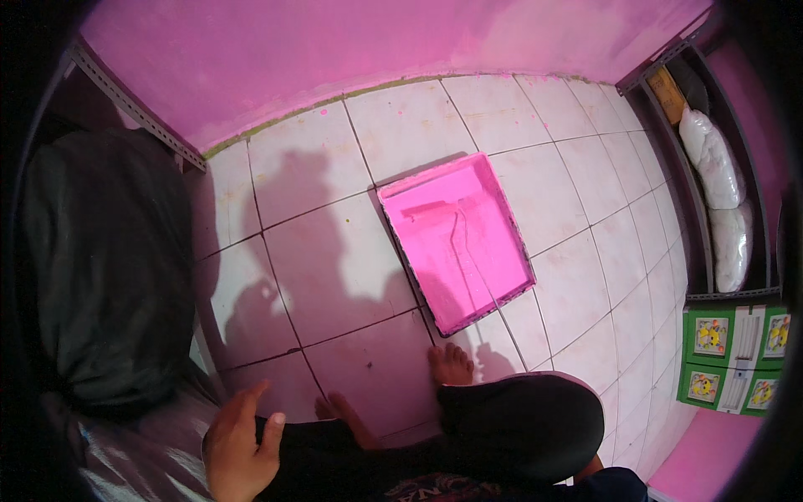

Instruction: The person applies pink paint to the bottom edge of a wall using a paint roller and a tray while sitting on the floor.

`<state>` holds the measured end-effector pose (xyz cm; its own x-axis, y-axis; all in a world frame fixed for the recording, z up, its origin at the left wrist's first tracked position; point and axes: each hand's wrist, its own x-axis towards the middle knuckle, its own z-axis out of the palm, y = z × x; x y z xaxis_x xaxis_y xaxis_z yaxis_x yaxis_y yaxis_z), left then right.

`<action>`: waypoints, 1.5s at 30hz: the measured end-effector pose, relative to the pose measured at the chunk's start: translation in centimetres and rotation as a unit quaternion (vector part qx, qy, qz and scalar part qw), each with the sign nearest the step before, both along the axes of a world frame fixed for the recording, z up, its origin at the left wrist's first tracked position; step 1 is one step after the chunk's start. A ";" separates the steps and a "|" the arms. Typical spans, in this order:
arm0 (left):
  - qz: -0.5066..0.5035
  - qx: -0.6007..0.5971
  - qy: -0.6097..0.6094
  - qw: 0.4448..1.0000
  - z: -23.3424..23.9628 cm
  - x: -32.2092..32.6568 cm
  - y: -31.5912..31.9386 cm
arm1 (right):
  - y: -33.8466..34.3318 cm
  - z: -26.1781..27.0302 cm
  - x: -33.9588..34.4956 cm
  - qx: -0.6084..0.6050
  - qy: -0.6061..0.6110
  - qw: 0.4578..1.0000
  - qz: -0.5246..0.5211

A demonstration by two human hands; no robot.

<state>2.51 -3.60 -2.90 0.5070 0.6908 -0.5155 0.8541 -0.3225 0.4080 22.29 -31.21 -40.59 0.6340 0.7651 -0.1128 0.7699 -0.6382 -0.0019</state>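
My left hand [241, 442] is raised at the lower left, by my dark-clothed knee, thumb and fingers apart and nothing in it. My right hand is out of view. Before me on the tiled floor lies a paint tray [520, 241] coated in bright pink paint. A paint roller [426, 209] covered in the same pink rests in the tray's far half. Its thin wire frame [478, 270] runs back over the near rim towards me; where its handle ends I cannot tell.
A pink wall [389, 44] rises beyond the white floor tiles [414, 122], which bear pink spots. Dark cloth-covered goods [119, 263] and a perforated metal post [135, 106] stand left. At right are a metal shelf with plastic-wrapped bundles [712, 160] and a green drawer cabinet [721, 361].
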 end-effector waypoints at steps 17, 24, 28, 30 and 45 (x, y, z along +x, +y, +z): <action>-0.007 0.013 0.003 1.000 0.0 0.2 0.2 | 2.9 -0.5 -1.2 0.031 -0.133 0.990 -0.029; -0.002 0.016 0.001 1.000 0.5 0.2 0.0 | 2.2 -2.5 -1.3 0.046 -0.125 0.990 -0.056; -0.014 0.017 0.000 1.000 -0.1 0.0 0.1 | 2.3 -1.9 -1.1 0.053 -0.143 0.986 -0.072; -0.020 0.027 -0.003 0.999 0.1 -0.1 0.0 | 2.4 -1.3 -0.9 0.045 -0.126 0.990 -0.052; -0.008 0.093 -0.047 0.995 -0.6 -2.5 0.0 | -2.6 16.7 13.2 0.236 0.591 0.728 -0.254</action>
